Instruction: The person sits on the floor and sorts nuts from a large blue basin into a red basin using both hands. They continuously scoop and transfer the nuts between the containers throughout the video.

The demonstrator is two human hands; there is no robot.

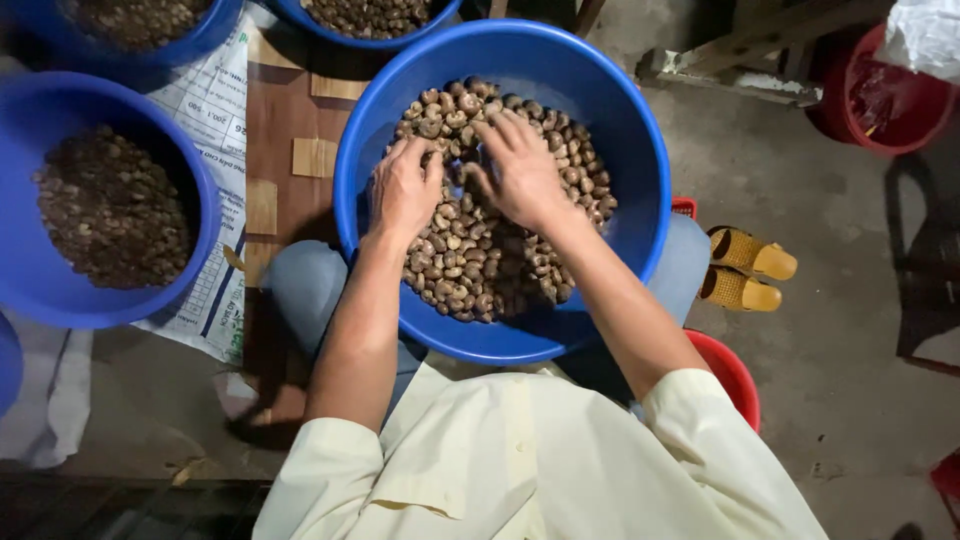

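Both your hands are down in the large round blue plastic basin point(640, 150) that rests on your lap. It holds a heap of small brown, kidney-shaped nuts in the shell point(480, 270), piled toward the near and middle part of the bowl, with bare blue wall showing on the far right.

Your left hand point(403, 190) lies palm down on the left side of the heap, its fingers point(415, 152) curled into the nuts. Whether they close on any nut I cannot tell, since the tips are buried. Your right hand point(522, 170) lies just beside it, nearly touching at the thumbs, with its fingers point(500, 125) spread loosely and open over the top of the pile, gripping nothing that shows.

To your left a second blue plastic basin point(190, 170) holds darker brown nuts and stands on a printed white woven sack point(215, 110) that lies over a brown wooden board point(285, 120). Two more blue basins point(215, 30) show partly at the top edge, both with nuts inside.

On the grey concrete floor point(800, 200) to your right stands a pair of yellow woven slippers point(745, 270). A red plastic tub point(735, 375) peeks out near your right elbow, and another red bucket point(900, 120) stands at the upper right.
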